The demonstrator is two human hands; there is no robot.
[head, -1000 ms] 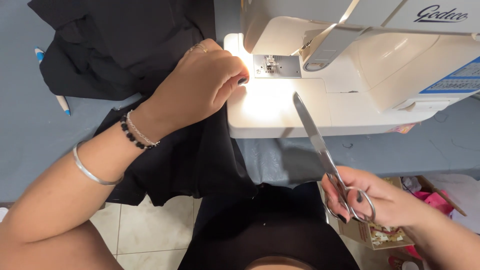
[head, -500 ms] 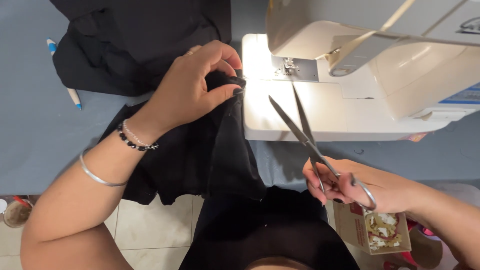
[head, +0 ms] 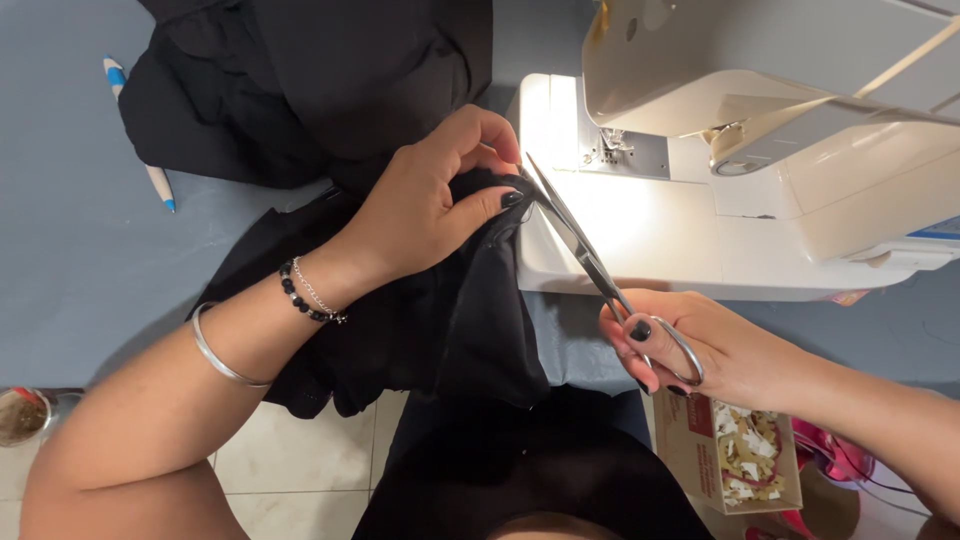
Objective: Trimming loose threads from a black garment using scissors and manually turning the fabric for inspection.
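The black fabric (head: 440, 320) sits at centre frame, draped from the grey worktop (head: 70, 250) over its near edge and hanging down toward the tiled floor (head: 300, 460). A second mass of the same dark cloth lies bunched at upper centre-left. The left hand (head: 430, 210) pinches a raised fold of the fabric between thumb and fingers, closed tight on it, just left of the sewing machine (head: 760, 150) base.

The scissors (head: 590, 260) run diagonally from lower right to centre. The blade tips meet the pinched fold right at the left thumb; whether the blades are parted cannot be told. The right hand (head: 690, 350) is closed through the handle loops, at the right of centre, below the machine's front edge.

The white sewing machine fills the upper right; its lit bed lies directly behind the blades, leaving only a narrow gap between the fold and the bed's left edge. Open worktop remains at the left of frame, broken by a blue and white pen (head: 140, 130) near the upper left. A beaded bracelet (head: 300, 295) and a silver bangle (head: 215, 350) ring the left wrist and forearm. A small cardboard box of scraps (head: 740, 460) sits at lower right, below the right hand.
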